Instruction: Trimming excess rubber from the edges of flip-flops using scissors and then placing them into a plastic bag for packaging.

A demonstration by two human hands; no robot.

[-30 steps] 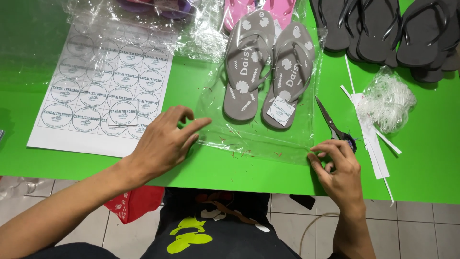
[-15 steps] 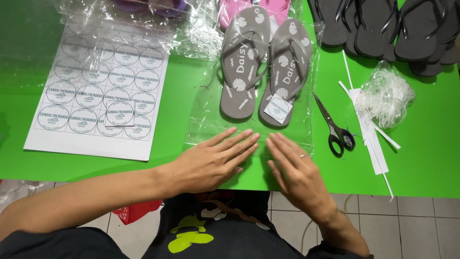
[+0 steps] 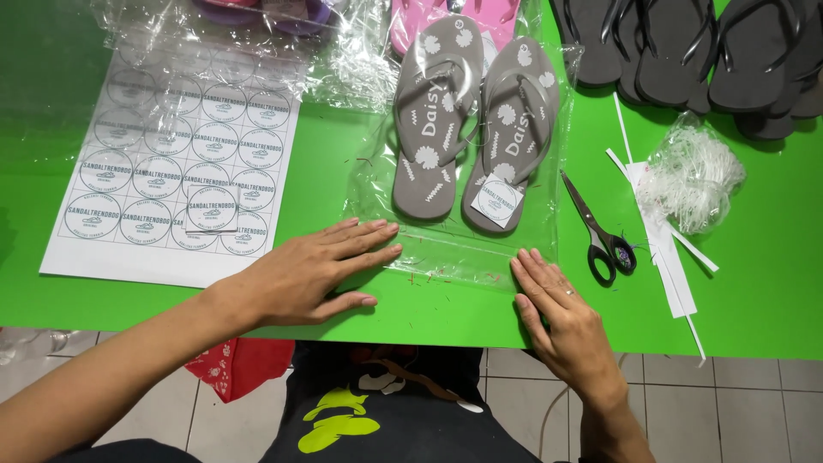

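Your left hand [image 3: 313,274] flat on the clear plastic bag [image 3: 463,244] holding grey flowered flip-flops [image 3: 471,120], your right hand [image 3: 561,313] pressing its lower right corner, black-handled scissors [image 3: 600,231] just beside, white sheet of round stickers [image 3: 171,171] left

clear plastic bag [image 3: 446,244] mid-table, white round-sticker sheet [image 3: 171,184] left
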